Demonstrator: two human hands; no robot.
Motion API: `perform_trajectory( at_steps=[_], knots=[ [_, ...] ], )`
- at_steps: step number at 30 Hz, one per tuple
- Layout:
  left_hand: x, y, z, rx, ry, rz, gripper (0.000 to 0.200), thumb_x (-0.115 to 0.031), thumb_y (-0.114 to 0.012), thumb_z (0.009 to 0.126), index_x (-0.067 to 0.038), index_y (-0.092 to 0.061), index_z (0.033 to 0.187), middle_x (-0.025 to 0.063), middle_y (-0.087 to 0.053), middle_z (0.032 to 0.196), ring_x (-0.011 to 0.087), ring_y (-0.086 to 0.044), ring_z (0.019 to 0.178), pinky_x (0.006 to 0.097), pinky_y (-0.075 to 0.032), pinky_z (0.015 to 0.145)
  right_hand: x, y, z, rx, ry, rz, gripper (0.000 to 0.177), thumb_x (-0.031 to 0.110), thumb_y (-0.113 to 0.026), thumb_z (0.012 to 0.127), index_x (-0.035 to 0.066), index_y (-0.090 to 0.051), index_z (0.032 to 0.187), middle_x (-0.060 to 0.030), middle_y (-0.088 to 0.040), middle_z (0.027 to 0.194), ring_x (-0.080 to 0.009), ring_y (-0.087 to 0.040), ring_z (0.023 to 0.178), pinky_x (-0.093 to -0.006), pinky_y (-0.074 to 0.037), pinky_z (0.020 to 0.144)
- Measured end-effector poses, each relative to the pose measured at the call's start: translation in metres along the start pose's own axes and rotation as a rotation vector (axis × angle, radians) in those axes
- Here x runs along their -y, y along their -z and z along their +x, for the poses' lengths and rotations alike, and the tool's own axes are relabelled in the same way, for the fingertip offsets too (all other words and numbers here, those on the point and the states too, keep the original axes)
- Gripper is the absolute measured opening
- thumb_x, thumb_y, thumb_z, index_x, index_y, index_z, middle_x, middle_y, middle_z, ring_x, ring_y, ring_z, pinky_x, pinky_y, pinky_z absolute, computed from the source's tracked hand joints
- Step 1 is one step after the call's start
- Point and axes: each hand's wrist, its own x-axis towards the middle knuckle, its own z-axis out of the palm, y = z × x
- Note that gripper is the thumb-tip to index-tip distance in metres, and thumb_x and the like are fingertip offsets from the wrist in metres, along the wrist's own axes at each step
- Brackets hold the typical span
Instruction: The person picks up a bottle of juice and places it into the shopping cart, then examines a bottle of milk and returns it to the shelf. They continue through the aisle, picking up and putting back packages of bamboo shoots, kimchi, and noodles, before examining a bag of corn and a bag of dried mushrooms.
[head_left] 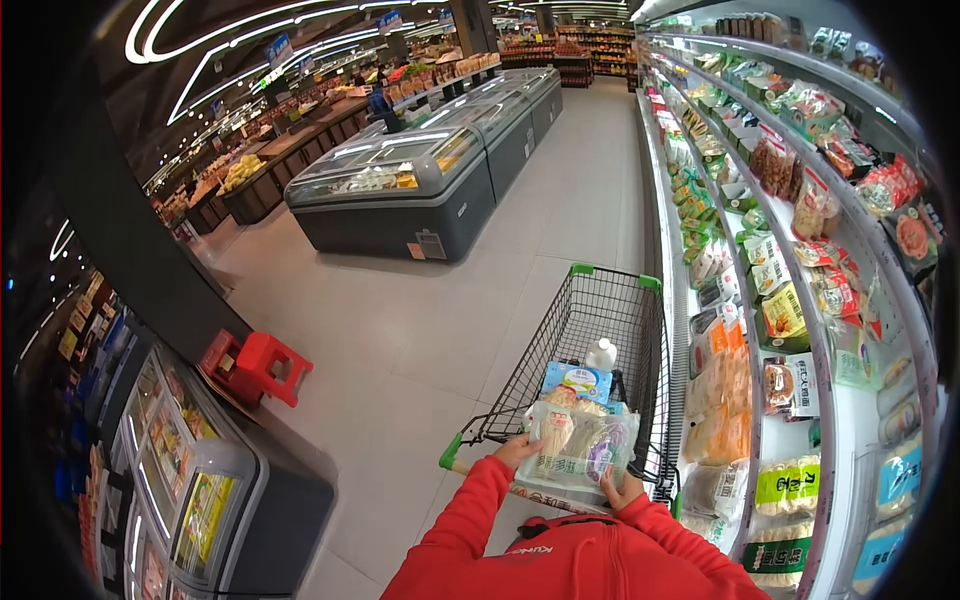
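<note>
A clear plastic food package (582,440) with pale contents and green lettering is held up above the near end of the shopping cart (560,320). My left hand (517,452) grips its left edge. On its lower right corner my right hand (623,488) is closed. Just beyond the package, a blue and white packet (577,381) and a white bottle (601,355) lie in the wire cart. Other packs underneath are partly hidden by the held package. The cart's handle is largely covered by my hands and the package.
Refrigerated shelves (740,230) full of packaged food run close along the right. A dark chest freezer (390,215) stands ahead to the left, another freezer (270,500) at near left. A red plastic stool (270,368) sits beside a dark pillar (150,220).
</note>
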Motion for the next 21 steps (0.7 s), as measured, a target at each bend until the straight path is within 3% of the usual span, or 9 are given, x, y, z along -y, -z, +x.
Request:
perform_trajectory(
  at_steps=[3, 7, 15, 21],
  knots=[
    [0.006, 0.007, 0.004, 0.001, 0.007, -0.009, 0.033, -0.022, -0.055, 0.094, -0.003, -0.055, 0.121, 0.0044, -0.062, 0.108, 0.0123, -0.059, 0.094, 0.0279, -0.048, 0.083, 0.028, 0.011, -0.01, -0.015, 0.186, -0.043, 0.046, 0.039, -0.062, 0.081, 0.004, -0.053, 0.109, -0.0227, -0.064, 0.088, -0.0398, -0.063, 0.082, -0.0419, -0.05, 0.073],
    [0.014, 0.014, 0.01, 0.008, -0.054, 0.046, 0.032, -0.022, -0.055, 0.094, -0.002, -0.056, 0.119, 0.0031, -0.062, 0.108, 0.0107, -0.057, 0.094, 0.0269, -0.046, 0.084, 0.009, 0.006, -0.006, 0.062, 0.108, -0.115, 0.058, 0.039, -0.066, 0.078, 0.005, -0.046, 0.122, -0.0241, -0.063, 0.096, -0.042, -0.061, 0.09, -0.0443, -0.049, 0.078],
    [0.014, 0.01, 0.006, -0.026, -0.123, 0.069, 0.03, -0.02, -0.054, 0.095, -0.001, -0.058, 0.117, 0.0017, -0.062, 0.108, 0.0096, -0.056, 0.096, 0.0256, -0.042, 0.088, -0.005, -0.003, -0.006, 0.072, 0.124, -0.141, 0.048, 0.038, -0.064, 0.082, 0.011, -0.046, 0.119, -0.0205, -0.064, 0.089, -0.0414, -0.062, 0.081, -0.0461, -0.049, 0.072],
    [0.012, 0.009, 0.006, -0.038, -0.097, -0.011, 0.028, -0.016, -0.053, 0.094, -0.001, -0.057, 0.117, 0.0033, -0.062, 0.108, 0.0112, -0.057, 0.096, 0.0268, -0.043, 0.088, 0.012, 0.002, -0.014, 0.057, 0.124, -0.222, 0.053, 0.037, -0.063, 0.083, 0.01, -0.043, 0.123, -0.0211, -0.064, 0.09, -0.0415, -0.062, 0.082, -0.0465, -0.049, 0.07]
  ],
)
